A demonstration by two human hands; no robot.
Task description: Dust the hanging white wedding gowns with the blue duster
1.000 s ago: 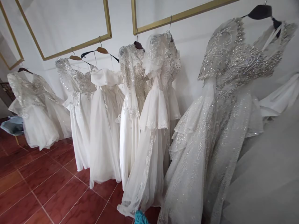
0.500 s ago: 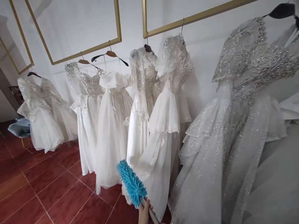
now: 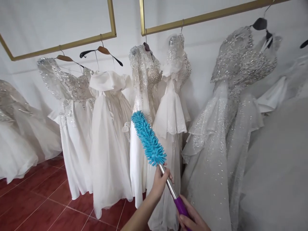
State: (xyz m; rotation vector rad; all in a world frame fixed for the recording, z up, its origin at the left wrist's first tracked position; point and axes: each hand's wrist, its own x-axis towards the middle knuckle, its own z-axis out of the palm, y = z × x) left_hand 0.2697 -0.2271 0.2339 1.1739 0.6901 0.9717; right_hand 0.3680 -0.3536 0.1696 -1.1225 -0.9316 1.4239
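I have the left hand (image 3: 160, 182) closed around the metal shaft of the blue fluffy microfibre duster (image 3: 148, 138), the right hand (image 3: 191, 218) gripping its purple handle. The head points to 11 o'clock before the white satin gowns (image 3: 141, 128); I see no readable writing.

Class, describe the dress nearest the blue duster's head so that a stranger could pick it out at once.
Start at the gold rail on the white wall. Beneath it two gowns hang close together; take the left gown, just behind the duster. Unlike its ruffle-sleeved neighbour, it has a beaded, sparkling bodice on a dark hanger.

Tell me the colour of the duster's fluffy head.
Bright turquoise blue; the duster head shows in the head view, above a silver shaft and purple grip.
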